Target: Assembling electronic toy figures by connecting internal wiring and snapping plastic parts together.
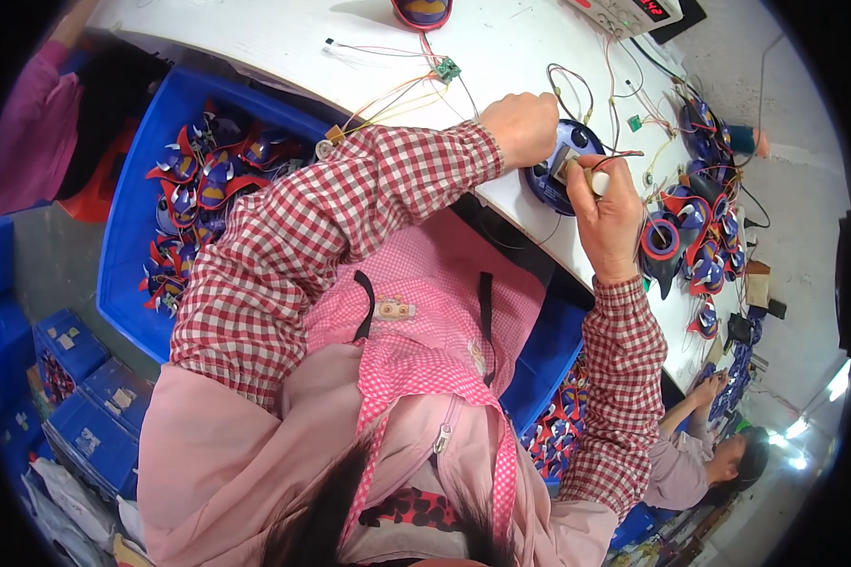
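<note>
One long white table (510, 47), cut off at the top, bears the purple casing (546, 181) near its edge, in a grey room that darkens into the rim. Far right of the casing another person (679, 472) shows partly; far left of it, only a purple sleeve (28, 142). Left of the casing and below the table, a blue bin (128, 236) of purple-and-red parts is partly covered by the wearer's arm. Right of the casing lies a heap of similar parts (697, 213). The right hand (611, 213), over the casing, pinches a small grey-and-tan piece (563, 162) — mostly hidden by fingers. The left hand (522, 130) curls closed at the casing's upper left — whether it grips anything, I cannot tell. Farther left of the casing sits a small green circuit board (447, 70).
</note>
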Demonstrator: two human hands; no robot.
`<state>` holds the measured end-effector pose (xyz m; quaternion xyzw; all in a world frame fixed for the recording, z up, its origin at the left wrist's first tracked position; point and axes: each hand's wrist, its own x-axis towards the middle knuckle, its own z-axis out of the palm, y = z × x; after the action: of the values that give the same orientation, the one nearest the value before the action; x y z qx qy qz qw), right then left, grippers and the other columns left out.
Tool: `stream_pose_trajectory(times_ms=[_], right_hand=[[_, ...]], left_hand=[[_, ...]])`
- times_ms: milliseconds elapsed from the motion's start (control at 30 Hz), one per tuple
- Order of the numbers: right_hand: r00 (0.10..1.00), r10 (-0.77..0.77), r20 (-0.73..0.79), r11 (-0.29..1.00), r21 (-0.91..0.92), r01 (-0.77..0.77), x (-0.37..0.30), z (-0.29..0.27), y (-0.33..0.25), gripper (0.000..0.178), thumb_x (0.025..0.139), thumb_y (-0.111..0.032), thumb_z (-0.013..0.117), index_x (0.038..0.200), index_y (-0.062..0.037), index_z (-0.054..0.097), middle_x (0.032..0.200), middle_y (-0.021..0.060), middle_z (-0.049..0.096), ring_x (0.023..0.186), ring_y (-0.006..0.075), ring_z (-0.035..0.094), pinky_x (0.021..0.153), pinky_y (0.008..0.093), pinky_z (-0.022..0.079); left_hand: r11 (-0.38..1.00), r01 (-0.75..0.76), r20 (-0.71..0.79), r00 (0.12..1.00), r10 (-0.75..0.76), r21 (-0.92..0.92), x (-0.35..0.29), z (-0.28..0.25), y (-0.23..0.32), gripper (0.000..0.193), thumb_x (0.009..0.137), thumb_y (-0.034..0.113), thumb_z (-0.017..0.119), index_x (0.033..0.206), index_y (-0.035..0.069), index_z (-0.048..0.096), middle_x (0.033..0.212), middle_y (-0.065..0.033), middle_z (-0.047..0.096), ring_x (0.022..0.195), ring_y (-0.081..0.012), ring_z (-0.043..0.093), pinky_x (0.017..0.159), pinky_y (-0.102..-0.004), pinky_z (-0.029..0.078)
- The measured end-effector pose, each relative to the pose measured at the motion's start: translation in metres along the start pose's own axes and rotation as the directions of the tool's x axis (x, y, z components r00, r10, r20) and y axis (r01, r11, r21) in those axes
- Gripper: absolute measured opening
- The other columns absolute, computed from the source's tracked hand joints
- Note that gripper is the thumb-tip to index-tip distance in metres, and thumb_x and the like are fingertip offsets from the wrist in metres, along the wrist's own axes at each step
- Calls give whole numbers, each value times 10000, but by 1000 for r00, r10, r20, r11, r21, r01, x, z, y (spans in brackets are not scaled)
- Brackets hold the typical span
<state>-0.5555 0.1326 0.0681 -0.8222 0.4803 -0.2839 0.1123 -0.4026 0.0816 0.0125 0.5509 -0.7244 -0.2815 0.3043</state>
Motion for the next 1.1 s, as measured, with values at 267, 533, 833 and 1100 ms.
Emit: stream_pose_trajectory(times_ms=[267,533,833,1100], right_hand=[[989,147,15,978,148,-147,9,2,9,123,803,-90,642,851,-9,563,748,98,601,643,151,567,573,271,460],[984,173,51,971,161,-179,12,4,13,131,844,-111,613,885,6,572,732,43,599,657,78,534,578,229,441],[950,-151,272,941,334,54,-117,11,-52,361,838,-118,631,1145,32,513,923,112,579,763,168,571,651,264,462],[935,48,351,697,658,-283,-76,149,-78,438,872,-181,606,1226,38,470,1012,113,588,814,155,584,712,258,493]], left_hand=[[998,18,-7,1000,-18,-53,-5,-4,8,217,825,144,486,848,-70,509,732,-275,603,716,-431,600,683,-483,477],[961,-270,-100,957,274,53,-3,-21,-36,227,874,151,494,1011,-16,563,793,-191,637,703,-331,630,667,-415,495],[988,62,-486,874,15,143,-175,-123,-56,234,822,35,553,1053,-1,568,854,-78,543,735,-129,534,618,-225,439],[1000,18,-437,899,-20,-9,-179,-79,-101,361,815,4,553,1172,-3,511,932,-78,541,776,-131,536,681,-214,462]])
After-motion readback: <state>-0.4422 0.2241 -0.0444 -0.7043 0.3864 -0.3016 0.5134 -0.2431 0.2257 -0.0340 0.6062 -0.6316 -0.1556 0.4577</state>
